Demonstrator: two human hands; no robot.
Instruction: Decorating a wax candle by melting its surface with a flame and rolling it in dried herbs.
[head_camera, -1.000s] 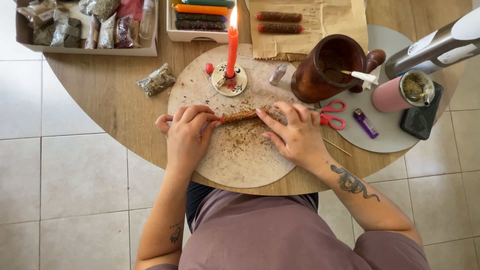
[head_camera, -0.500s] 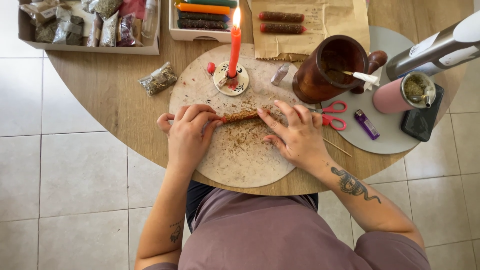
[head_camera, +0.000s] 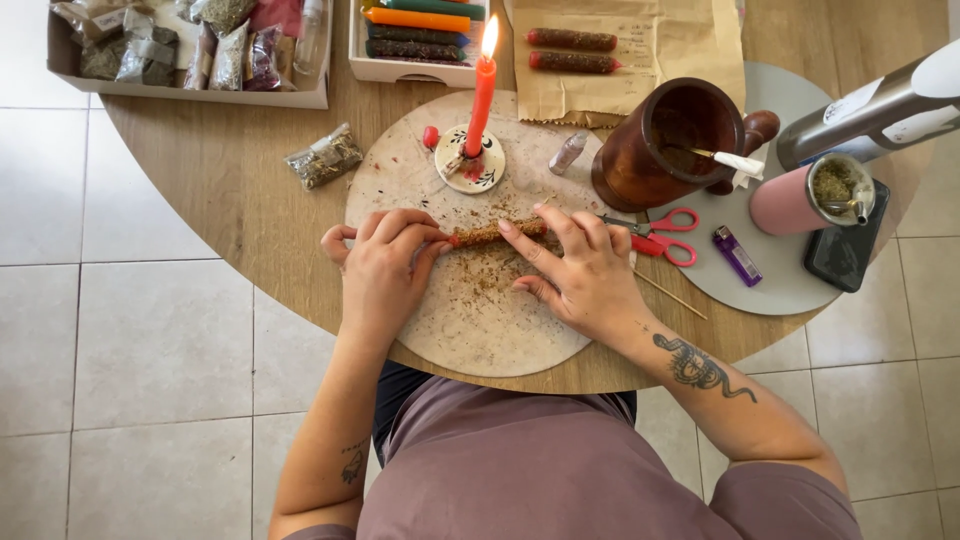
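Note:
A herb-coated candle (head_camera: 492, 234) lies across a round pale board (head_camera: 480, 340) strewn with dried herb crumbs. My left hand (head_camera: 383, 268) pinches the candle's left end between curled fingers. My right hand (head_camera: 578, 272) rests on its right end, fingers spread flat over it and the crumbs. A lit red candle (head_camera: 482, 95) stands upright in a small white holder (head_camera: 470, 162) at the board's far side.
A wooden mortar (head_camera: 665, 140), red scissors (head_camera: 660, 238), a purple lighter (head_camera: 737, 255), a pink cup (head_camera: 800, 195) and a dark phone (head_camera: 845, 250) sit to the right. Herb bags fill a box (head_camera: 190, 50); one bag (head_camera: 322, 157) lies loose. Coated candles (head_camera: 572, 50) rest on brown paper.
The view shifted slightly right and down. My right hand's fingers slid a little left along the coated candle; my left hand keeps its pinch on the left end.

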